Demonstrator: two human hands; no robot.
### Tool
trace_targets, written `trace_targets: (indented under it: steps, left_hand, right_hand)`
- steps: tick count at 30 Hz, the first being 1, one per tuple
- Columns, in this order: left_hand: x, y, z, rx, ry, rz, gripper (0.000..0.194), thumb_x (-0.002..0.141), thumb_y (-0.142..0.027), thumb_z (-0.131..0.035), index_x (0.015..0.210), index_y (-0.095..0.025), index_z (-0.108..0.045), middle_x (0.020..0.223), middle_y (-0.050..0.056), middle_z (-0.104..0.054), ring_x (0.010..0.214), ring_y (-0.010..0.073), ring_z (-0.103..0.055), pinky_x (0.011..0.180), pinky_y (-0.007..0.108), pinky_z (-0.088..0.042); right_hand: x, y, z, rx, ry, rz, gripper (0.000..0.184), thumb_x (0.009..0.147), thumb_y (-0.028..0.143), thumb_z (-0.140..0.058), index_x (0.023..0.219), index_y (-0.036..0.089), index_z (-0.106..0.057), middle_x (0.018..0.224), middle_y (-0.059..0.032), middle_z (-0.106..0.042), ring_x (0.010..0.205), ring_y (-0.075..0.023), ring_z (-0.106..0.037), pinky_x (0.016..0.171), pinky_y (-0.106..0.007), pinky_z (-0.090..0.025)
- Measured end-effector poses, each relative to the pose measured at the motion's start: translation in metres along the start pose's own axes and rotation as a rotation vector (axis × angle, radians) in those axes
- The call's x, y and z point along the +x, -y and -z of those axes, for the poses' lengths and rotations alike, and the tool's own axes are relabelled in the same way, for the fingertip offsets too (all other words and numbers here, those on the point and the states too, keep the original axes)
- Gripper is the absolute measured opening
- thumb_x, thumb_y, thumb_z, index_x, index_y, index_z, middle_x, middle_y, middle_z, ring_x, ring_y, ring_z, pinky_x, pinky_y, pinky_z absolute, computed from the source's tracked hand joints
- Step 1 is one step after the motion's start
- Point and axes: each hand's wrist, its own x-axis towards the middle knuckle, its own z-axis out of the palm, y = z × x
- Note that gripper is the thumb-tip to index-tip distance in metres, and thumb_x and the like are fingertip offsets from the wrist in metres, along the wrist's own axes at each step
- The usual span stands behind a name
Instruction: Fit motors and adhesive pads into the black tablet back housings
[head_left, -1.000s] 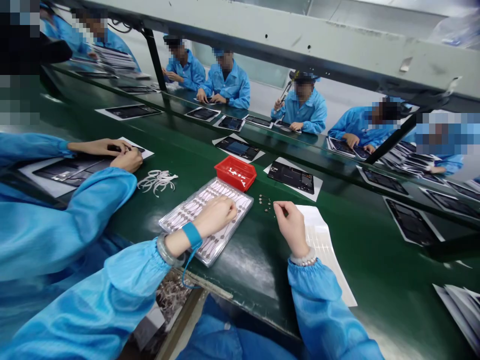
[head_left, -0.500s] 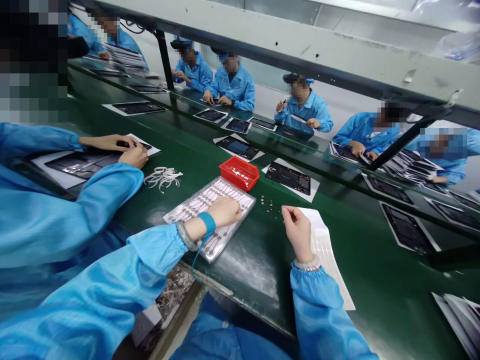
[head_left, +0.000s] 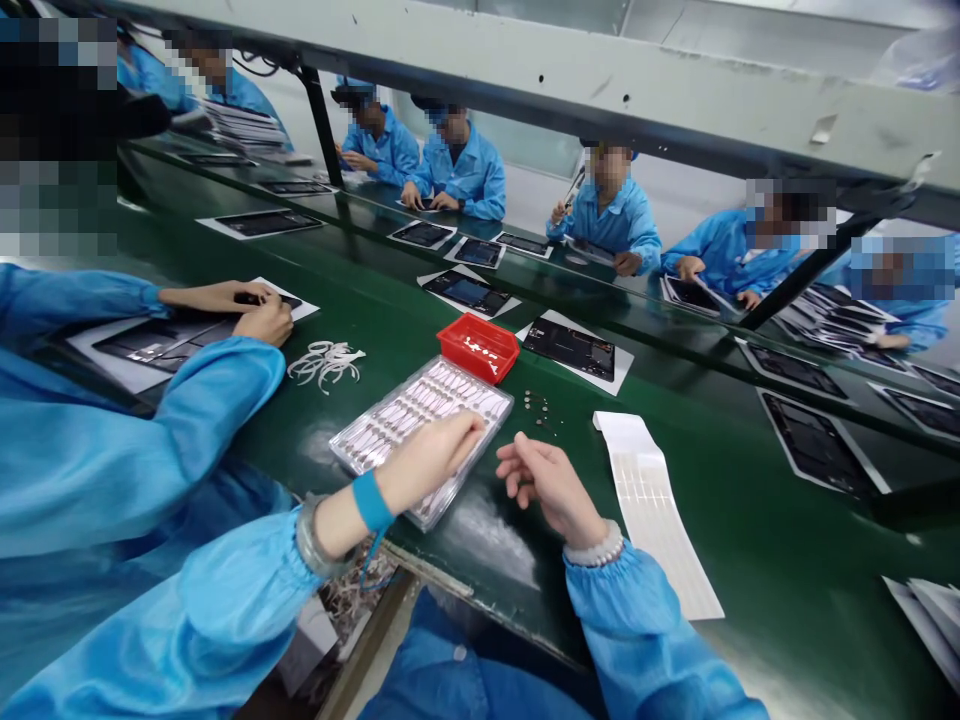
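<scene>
the left hand (head_left: 435, 462) lies across the near edge of a clear plastic tray (head_left: 420, 430) at lower centre of the frame, its fingers (head_left: 466, 430) stretched out flat, holding nothing. the tray is packed with rows of small pale parts. the right hand (head_left: 551, 487) is just right of the tray, over the green table (head_left: 757, 580), its fingers (head_left: 510, 462) loosely curled and empty. nearest it is a small scatter of metal discs (head_left: 537, 412). a red plastic bin (head_left: 478, 347) sits just past the tray, with a white label strip (head_left: 649, 510) to the right and white loops (head_left: 325, 365) to the left. at centre left, a co-worker's hands (head_left: 255, 305) rest on a black tablet panel (head_left: 154, 340) on white paper.
</scene>
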Motion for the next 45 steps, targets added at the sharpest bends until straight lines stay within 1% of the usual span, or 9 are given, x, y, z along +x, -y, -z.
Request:
trace_targets:
  steps: [3,7,14,19,24,28,33,39,45]
  left_hand:
    - [-0.010,-0.007,-0.002,-0.029,0.002,-0.223,0.024,0.097,-0.021,-0.033,0.094,-0.019,-0.056,0.088,0.003,-0.067,0.080,0.0148,-0.065,0.071,0.025,-0.051]
    - [-0.016,-0.009,-0.004,-0.041,-0.061,-0.362,0.028,0.100,-0.023,-0.029,0.096,-0.018,-0.057,0.092,0.005,-0.068,0.084,0.0141,-0.066,0.076,0.024,-0.052]
    - [-0.013,-0.009,-0.012,-0.018,-0.219,-0.318,0.018,0.100,-0.022,-0.037,0.102,-0.018,-0.055,0.091,0.004,-0.067,0.083,0.0124,-0.066,0.074,0.022,-0.053]
    - [-0.010,-0.012,-0.016,0.050,-0.279,-0.243,0.020,0.098,-0.021,-0.041,0.097,-0.017,-0.061,0.090,0.005,-0.068,0.082,0.0142,-0.065,0.073,0.025,-0.054]
    - [-0.007,-0.017,-0.021,0.109,-0.226,-0.173,0.024,0.097,-0.022,-0.039,0.101,-0.015,-0.062,0.094,0.007,-0.071,0.085,0.0169,-0.067,0.075,0.028,-0.054]
    - [-0.001,-0.027,-0.020,0.126,-0.109,-0.080,0.019,0.092,-0.019,-0.045,0.088,-0.018,-0.063,0.081,0.003,-0.070,0.074,0.0160,-0.067,0.066,0.025,-0.051]
    - [0.023,-0.031,-0.001,0.154,0.007,0.068,0.015,0.085,-0.018,-0.051,0.074,-0.021,-0.061,0.069,-0.002,-0.067,0.063,0.0131,-0.063,0.058,0.022,-0.044]
    - [0.093,0.010,0.031,0.295,-0.004,0.346,0.022,0.093,-0.023,-0.042,0.091,-0.014,-0.062,0.079,0.007,-0.067,0.078,0.0227,-0.065,0.070,0.033,-0.048]
    - [0.145,0.050,0.013,0.376,0.095,0.449,0.029,0.092,-0.036,-0.056,0.111,-0.014,-0.058,0.109,0.007,-0.062,0.094,0.0194,-0.062,0.082,0.041,-0.053]
  right_hand:
    - [-0.004,0.003,0.002,0.156,0.275,-0.236,0.057,0.071,0.069,-0.061,0.080,0.012,-0.064,0.063,-0.0040,-0.065,0.042,-0.0089,-0.056,0.034,-0.017,-0.041]
    - [-0.009,0.003,0.005,0.192,0.406,-0.212,0.043,0.063,0.049,-0.080,0.075,0.013,-0.061,0.060,0.0001,-0.065,0.041,-0.0066,-0.057,0.038,-0.015,-0.044]
    - [-0.013,0.002,-0.003,0.010,0.188,0.028,0.036,0.074,0.050,-0.067,0.083,0.016,-0.062,0.062,0.0006,-0.066,0.044,-0.0085,-0.059,0.042,-0.017,-0.044]
    - [-0.018,-0.002,-0.009,-0.412,-0.091,0.355,0.024,0.088,0.035,-0.050,0.098,0.020,-0.066,0.067,0.0007,-0.068,0.049,-0.0103,-0.060,0.052,-0.022,-0.046]
    - [-0.023,-0.003,-0.009,-0.798,-0.269,0.473,0.025,0.092,0.030,-0.045,0.102,0.024,-0.067,0.077,-0.0014,-0.072,0.062,-0.0151,-0.066,0.061,-0.024,-0.046]
    - [-0.025,-0.004,-0.009,-0.982,-0.339,0.512,0.026,0.093,0.030,-0.043,0.098,0.025,-0.068,0.081,-0.0040,-0.073,0.073,-0.0194,-0.068,0.064,-0.025,-0.043]
    - [-0.020,-0.003,0.002,-0.951,-0.325,0.472,0.024,0.095,0.030,-0.041,0.103,0.024,-0.063,0.076,-0.0009,-0.072,0.065,-0.0160,-0.067,0.061,-0.024,-0.041]
    - [0.003,-0.011,0.038,-1.120,-0.437,0.211,0.014,0.092,0.024,-0.046,0.088,0.023,-0.059,0.066,0.0028,-0.066,0.062,-0.0150,-0.062,0.055,-0.023,-0.036]
    - [0.026,-0.026,0.038,-1.236,-0.501,0.297,0.016,0.089,0.021,-0.051,0.077,0.021,-0.062,0.089,-0.0050,-0.066,0.092,-0.0202,-0.058,0.072,-0.027,-0.041]
